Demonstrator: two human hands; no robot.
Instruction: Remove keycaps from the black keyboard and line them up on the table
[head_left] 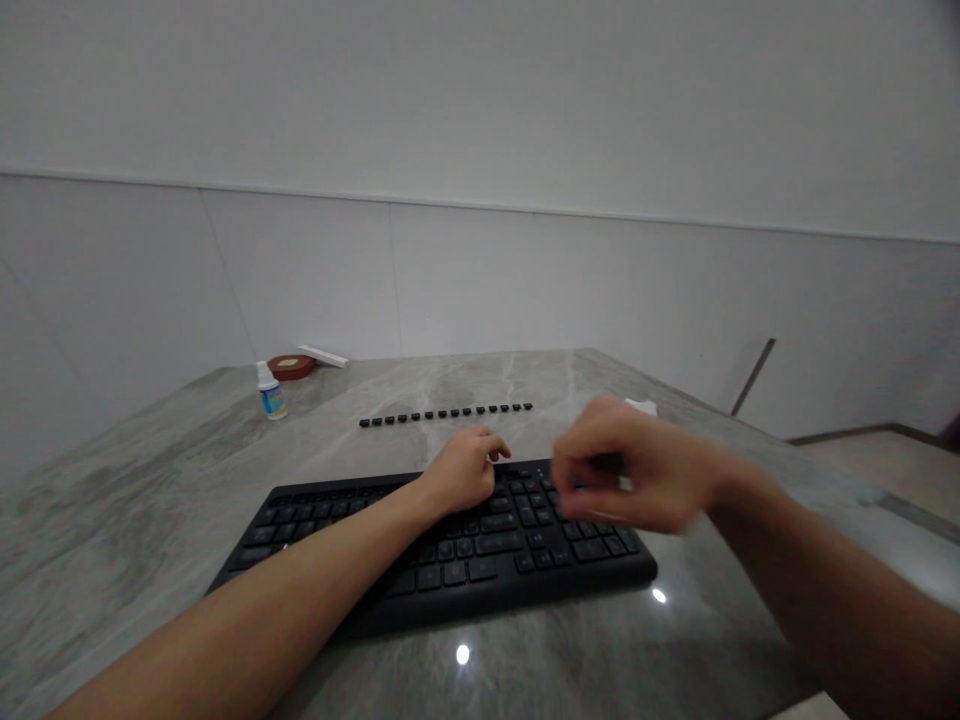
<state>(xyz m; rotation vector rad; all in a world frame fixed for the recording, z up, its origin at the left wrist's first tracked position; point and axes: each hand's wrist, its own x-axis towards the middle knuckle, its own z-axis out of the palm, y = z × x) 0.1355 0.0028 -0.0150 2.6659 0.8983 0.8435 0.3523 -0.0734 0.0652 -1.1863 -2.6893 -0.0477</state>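
A black keyboard [495, 585] lies on the marbled table, slightly turned. My left hand [466, 468] rests on its upper part with the fingers bent but apart, the tips near the back edge; the forearm covers many keys. Over the keyboard's right end is my right hand [630, 465], blurred by motion, with thumb and fingers drawn together in a pinch. Whatever may be between those fingertips is too smeared to make out. Beyond the keyboard, several small black keycaps [442, 414] stand in one straight row, spaced apart.
A small white-capped bottle [272, 395] with a blue and yellow label stands at the left. Behind it are a reddish-brown round object [292, 368] and a white flat strip [324, 356]. A white item [641, 407] shows behind my right hand. A pale wall [480, 280] borders the table [150, 480].
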